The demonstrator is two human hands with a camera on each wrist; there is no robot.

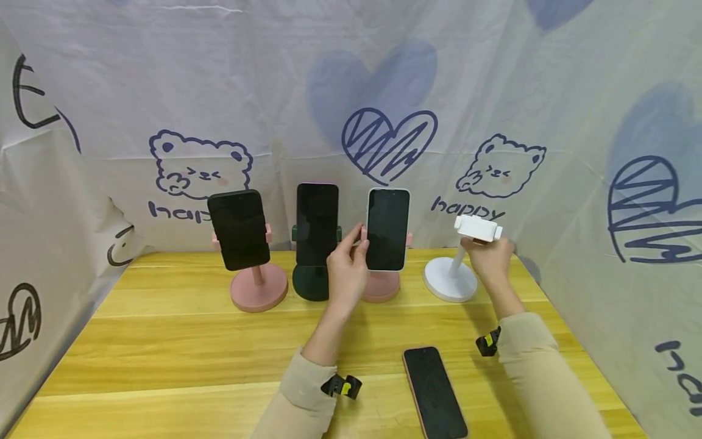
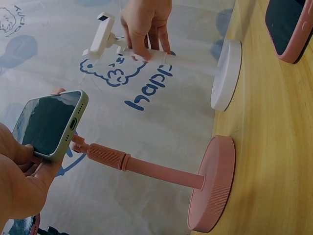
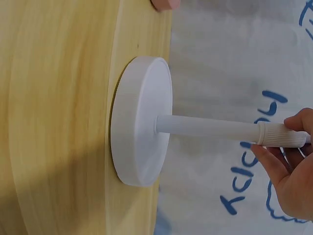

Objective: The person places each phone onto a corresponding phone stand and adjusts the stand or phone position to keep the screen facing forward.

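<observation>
My left hand (image 1: pixel 349 271) pinches the clamp at the left edge of a phone with a pale case (image 1: pixel 388 228), mounted upright on a pink phone stand (image 2: pixel 166 174). The thumb lies in front near the phone's edge, and the other fingers go partly behind it, out of sight. At the right, my right hand (image 3: pixel 293 171) grips the ribbed collar on the pole of a white phone stand (image 3: pixel 205 127), just below its head. That stand's clamp (image 1: pixel 478 228) holds no phone and is tilted. Its round base rests on the table.
A phone in a pink case (image 1: pixel 436 393) lies face up on the wooden table (image 1: pixel 192 353) near the front. To the left stand another pink stand (image 1: pixel 259 288) with a black phone (image 1: pixel 239 230), and a dark green stand (image 1: pixel 310 282) with a phone (image 1: pixel 317 222). A printed cloth (image 1: pixel 296 73) hangs behind.
</observation>
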